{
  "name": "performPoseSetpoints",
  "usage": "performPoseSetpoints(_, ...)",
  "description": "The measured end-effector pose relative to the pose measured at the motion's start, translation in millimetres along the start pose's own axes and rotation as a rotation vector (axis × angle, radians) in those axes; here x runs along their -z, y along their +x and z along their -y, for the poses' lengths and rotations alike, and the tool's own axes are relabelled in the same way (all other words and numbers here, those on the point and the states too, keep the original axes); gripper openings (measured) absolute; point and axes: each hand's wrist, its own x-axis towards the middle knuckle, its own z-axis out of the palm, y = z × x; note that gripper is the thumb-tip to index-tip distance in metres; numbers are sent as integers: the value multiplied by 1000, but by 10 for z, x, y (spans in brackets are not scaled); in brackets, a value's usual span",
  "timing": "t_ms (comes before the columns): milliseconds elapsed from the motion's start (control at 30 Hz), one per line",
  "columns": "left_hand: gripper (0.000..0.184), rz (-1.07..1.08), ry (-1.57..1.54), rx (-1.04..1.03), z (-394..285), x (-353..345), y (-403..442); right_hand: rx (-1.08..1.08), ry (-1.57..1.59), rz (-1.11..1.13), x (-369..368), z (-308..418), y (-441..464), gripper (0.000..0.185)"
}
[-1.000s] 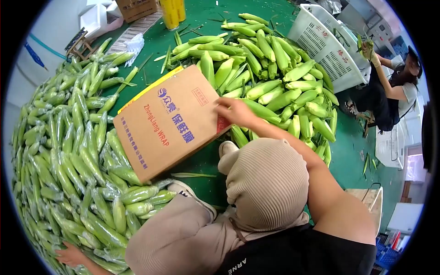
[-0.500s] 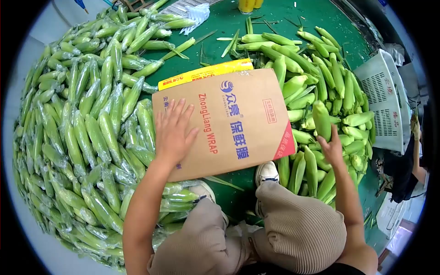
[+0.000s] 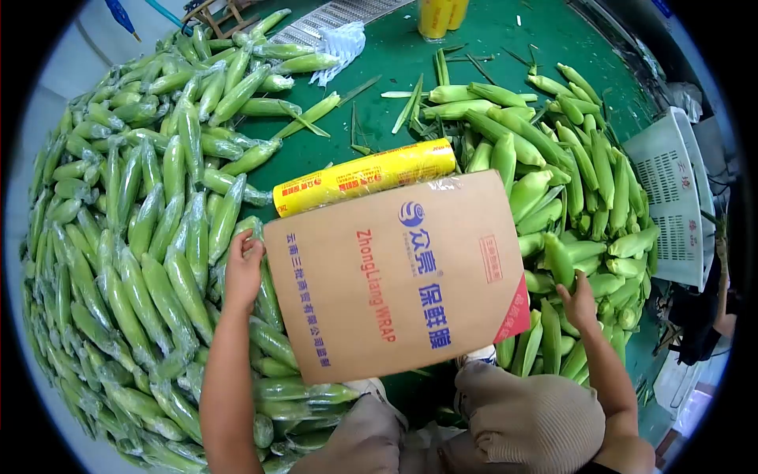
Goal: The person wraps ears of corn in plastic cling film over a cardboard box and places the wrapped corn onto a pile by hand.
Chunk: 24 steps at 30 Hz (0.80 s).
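Note:
My right hand [image 3: 580, 304] grips an unwrapped ear of corn [image 3: 558, 259] by its lower end, over the heap of green-husked corn. My left hand [image 3: 243, 275] is just past the left edge of a flat cardboard box [image 3: 324, 316] printed "ZhongLiang WRAP", above the plastic-wrapped corn. Its fingers are curled together, and what they hold, if anything, I cannot make out. The box lies across in front of my knees. Along its far edge rests a yellow-labelled roll of cling film [image 3: 365, 175].
Plastic-wrapped corn [image 3: 142, 292] is heaped on the left, bare-husked corn [image 3: 545, 142] on the right. Beyond stand yellow rolls [image 3: 436, 17] and a crumpled white net [image 3: 339, 49]. A white slatted crate [image 3: 671, 193] is at right, with another person's arm [image 3: 722, 300] behind it.
My left hand has left the box top for its left side, and its fingers have curled. The box and roll sit lower in view. My right hand still holds the corn.

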Motion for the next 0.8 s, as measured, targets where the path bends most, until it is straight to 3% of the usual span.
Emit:
performPoseSetpoints(33, 36, 71, 37, 88, 50, 19, 186, 89, -326, 18, 104, 189, 61, 58)
performPoseSetpoints(67, 35, 91, 112, 21, 102, 50, 353, 250, -390, -103, 162, 401, 219, 57)
performPoseSetpoints(133, 35, 147, 257, -112, 156, -30, 580, 520, -57, -111, 540, 1477, 401, 66)
performPoseSetpoints(200, 29, 47, -262, 27, -180, -159, 447, 770, 106, 91, 677, 2417, 621, 75)
performPoseSetpoints(267, 28, -22, -279, 10, -238, -201, 437, 984, 12, 128, 497, 3077, 928, 73)
performPoseSetpoints(333, 32, 7, -50, -153, -362, -302, 339, 950, -23, 240, 181, 3254, 1176, 67)
performPoseSetpoints(367, 35, 19, 68, -232, -449, -359, 261, 868, 45, 409, 154, 3296, 1263, 55)
performPoseSetpoints(400, 43, 57, 198, -274, -692, -427, 132, 767, 229, 432, 29, 3240, 1337, 40)
performPoseSetpoints(467, 47, 159, 275, -445, -823, -509, 37, 593, 314, 387, 29, 3281, 1400, 28)
performPoseSetpoints(533, 47, 162, 394, -531, -983, -578, -40, 558, 345, 269, 15, 3384, 1345, 20)
performPoseSetpoints(667, 62, 159, 616, -714, -1250, -915, 3, 1010, 409, -162, 49, 3581, 1440, 22)
performPoseSetpoints(700, 79, 85, 759, -797, -1296, -1007, 4, 1044, 413, -177, 73, 3630, 1466, 22)
performPoseSetpoints(800, 95, 38, 801, -737, -1243, -1142, 313, 746, 567, 84, 175, 3702, 1405, 21)
